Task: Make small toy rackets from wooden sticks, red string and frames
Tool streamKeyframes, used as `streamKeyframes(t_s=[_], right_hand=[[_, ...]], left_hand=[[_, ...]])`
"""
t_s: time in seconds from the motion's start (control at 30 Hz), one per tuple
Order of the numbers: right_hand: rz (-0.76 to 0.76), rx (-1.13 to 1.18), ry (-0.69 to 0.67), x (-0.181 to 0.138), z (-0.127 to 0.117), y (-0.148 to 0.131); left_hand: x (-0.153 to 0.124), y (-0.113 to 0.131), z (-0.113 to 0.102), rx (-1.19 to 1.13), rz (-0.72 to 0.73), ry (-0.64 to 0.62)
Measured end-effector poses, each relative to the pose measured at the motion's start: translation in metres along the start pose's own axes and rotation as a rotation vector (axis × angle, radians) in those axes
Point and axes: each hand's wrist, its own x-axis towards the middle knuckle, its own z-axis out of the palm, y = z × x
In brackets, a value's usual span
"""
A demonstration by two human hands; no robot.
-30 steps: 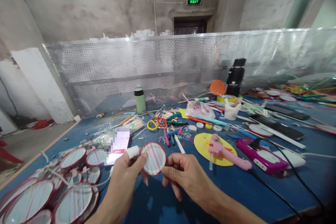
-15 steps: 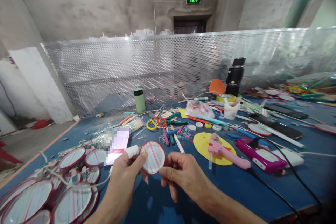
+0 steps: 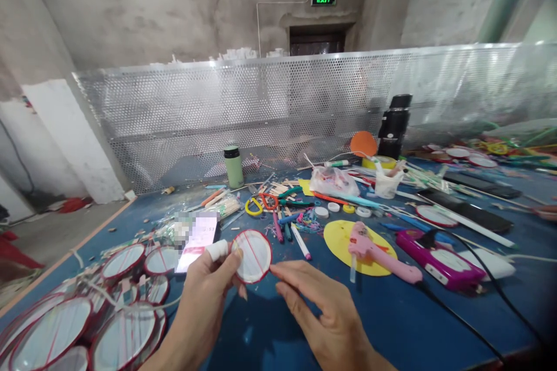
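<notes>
A small round white disc (image 3: 253, 257) with a red rim and thin red lines across its face is pinched at its left edge by my left hand (image 3: 211, 281). White wrapping covers one finger of that hand. Just beyond the disc's right edge is my right hand (image 3: 319, 301), its index fingertip at or very near the rim and its thumb apart below. Nothing shows between those fingers. Behind the left hand lies a lit phone (image 3: 199, 242), partly pixelated.
Larger red-rimmed discs (image 3: 50, 330) are piled at left. A pink glue gun (image 3: 378, 255) rests on a yellow oval (image 3: 333, 237), beside a purple device (image 3: 439, 258) with black cables. Scissors (image 3: 261, 204), markers (image 3: 300, 240), a green bottle (image 3: 234, 168) and a black flask (image 3: 394, 127) stand or lie farther back.
My right hand has let go of the disc's right edge, its fingers straightening and the hand shifting slightly right. The left hand keeps the disc, now turned a little. The view has shifted slightly.
</notes>
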Motion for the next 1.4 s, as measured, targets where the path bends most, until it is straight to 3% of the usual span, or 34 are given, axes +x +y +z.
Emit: streamKeyframes(t_s=[0.17, 0.57, 0.77, 0.93, 1.07, 1.17, 1.4], right_hand=[[-0.035, 0.013, 0.019, 0.000, 0.004, 0.001], [0.117, 0.113, -0.054, -0.004, 0.006, 0.005], [0.155, 0.091, -0.025, -0.001, 0.003, 0.001], [0.429, 0.145, 0.005, 0.007, -0.003, 0.001], [0.687, 0.406, -0.123, 0.016, 0.000, 0.006], [0.759, 0.468, -0.174, 0.016, 0.006, 0.010], [0.823, 0.673, -0.116, 0.012, 0.012, 0.003]], left_hand=[[0.000, -0.001, 0.000, 0.005, 0.000, 0.004], [-0.001, -0.001, 0.001, 0.037, 0.026, 0.006], [-0.001, 0.002, 0.001, 0.011, 0.019, 0.029], [-0.003, 0.002, 0.001, 0.052, 0.040, 0.000], [-0.006, 0.003, 0.003, 0.093, 0.049, 0.017], [-0.006, 0.002, 0.003, 0.086, 0.045, 0.041], [-0.004, -0.002, 0.004, -0.001, -0.009, -0.018]])
